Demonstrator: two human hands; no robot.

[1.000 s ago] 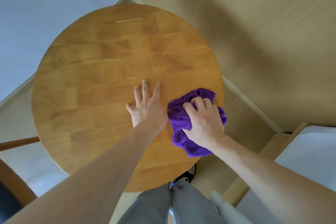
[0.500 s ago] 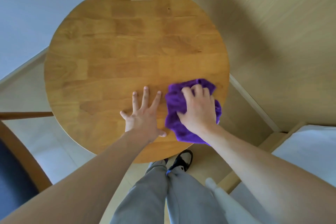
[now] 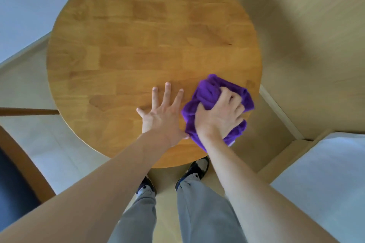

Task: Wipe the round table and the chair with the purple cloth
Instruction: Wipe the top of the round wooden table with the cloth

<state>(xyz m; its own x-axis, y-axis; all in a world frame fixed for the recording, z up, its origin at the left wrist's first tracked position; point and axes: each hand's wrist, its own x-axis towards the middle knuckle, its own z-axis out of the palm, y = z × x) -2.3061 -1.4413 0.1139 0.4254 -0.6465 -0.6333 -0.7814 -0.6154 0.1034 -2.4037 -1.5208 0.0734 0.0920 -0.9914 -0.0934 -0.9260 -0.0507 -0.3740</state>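
Observation:
The round wooden table [image 3: 138,41] fills the upper middle of the view. A crumpled purple cloth [image 3: 207,92] lies on its near right part. My right hand [image 3: 221,114] grips the cloth from above, fingers curled into its folds. Just left of the cloth, my left hand [image 3: 164,112] rests flat on the tabletop with fingers spread. The chair [image 3: 21,156], with a brown wooden frame and dark blue seat, shows at the lower left edge.
A wooden rail [image 3: 27,111] of the chair reaches toward the table's left rim. A bed with white bedding [image 3: 325,173] stands at the right. A beige wall with a baseboard [image 3: 276,108] runs behind the table. My legs and shoes stand under the near rim.
My right hand's fingers, flat on the cloth before, now curl into it and bunch it up. The view has tipped down, so the table sits higher. My left hand stays flat.

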